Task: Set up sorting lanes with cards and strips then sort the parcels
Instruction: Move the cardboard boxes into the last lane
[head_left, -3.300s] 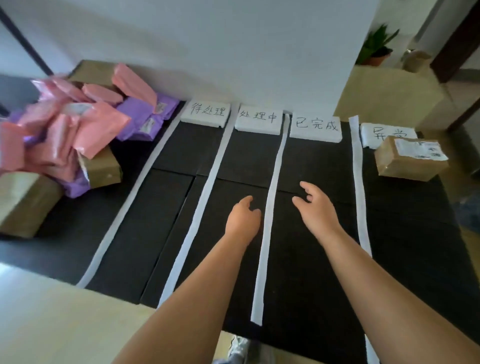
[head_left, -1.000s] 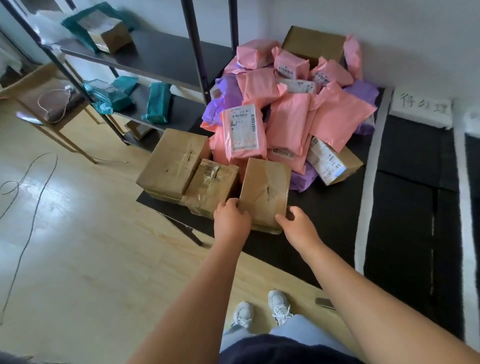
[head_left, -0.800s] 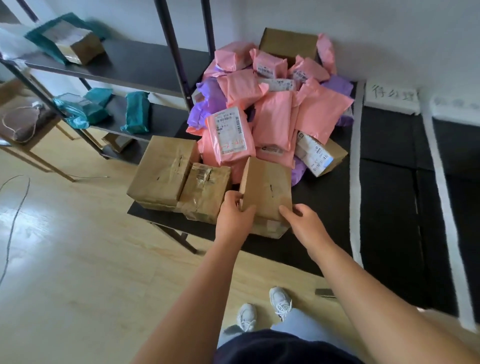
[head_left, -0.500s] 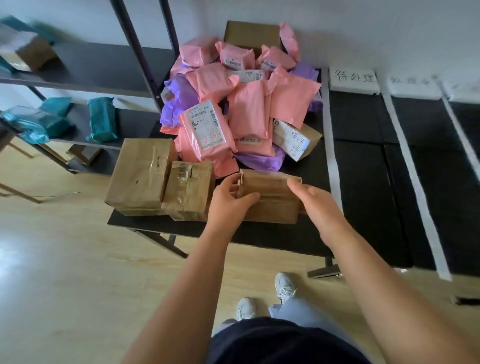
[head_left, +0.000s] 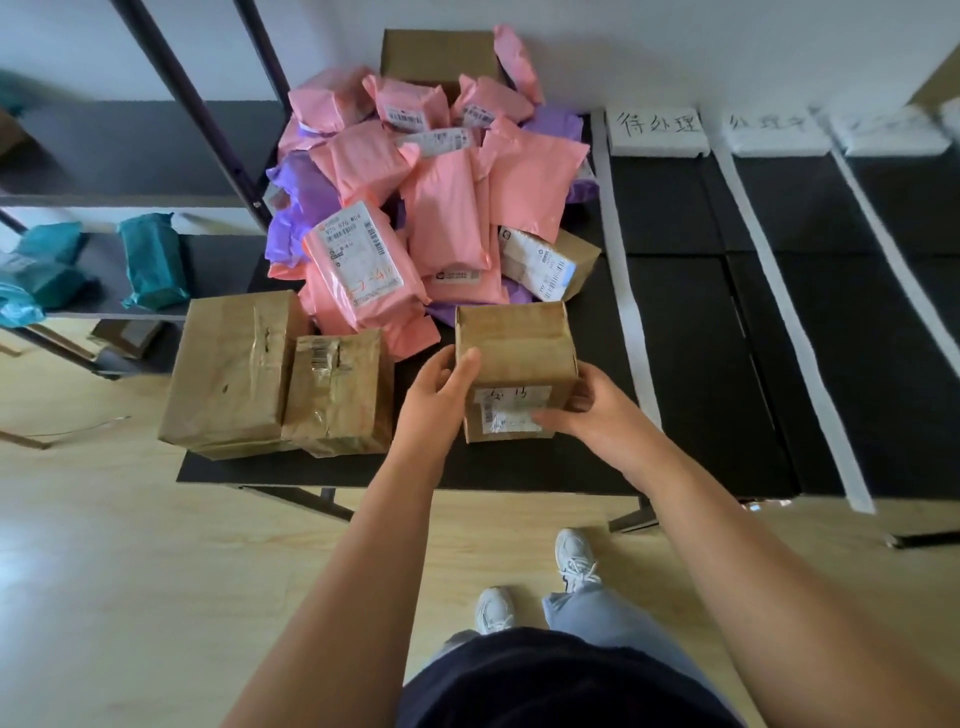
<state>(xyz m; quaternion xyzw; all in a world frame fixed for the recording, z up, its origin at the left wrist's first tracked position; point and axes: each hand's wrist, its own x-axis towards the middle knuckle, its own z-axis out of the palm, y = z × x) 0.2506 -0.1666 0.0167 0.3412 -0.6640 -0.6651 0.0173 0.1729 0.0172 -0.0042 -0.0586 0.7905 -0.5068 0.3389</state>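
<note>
1. The cardboard box (head_left: 514, 358) is matt brown card; its white paper label (head_left: 511, 413) lies under shiny clear tape.
2. The pink mailers (head_left: 452, 223) and purple mailers (head_left: 301, 202) are smooth plastic film, creased, with a faint gloss.
3. The taped boxes (head_left: 234, 364) are brown card under wrinkled glossy tape.
4. The bench (head_left: 685, 374) top is matt black, and the paper strips (head_left: 626, 270) on it are matt white.
5. The floor (head_left: 104, 545) is pale wood with a soft sheen.

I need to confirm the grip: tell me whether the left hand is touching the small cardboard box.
Touching. In the head view the left hand grips the small cardboard box, thumb pressed on its top face.
</note>
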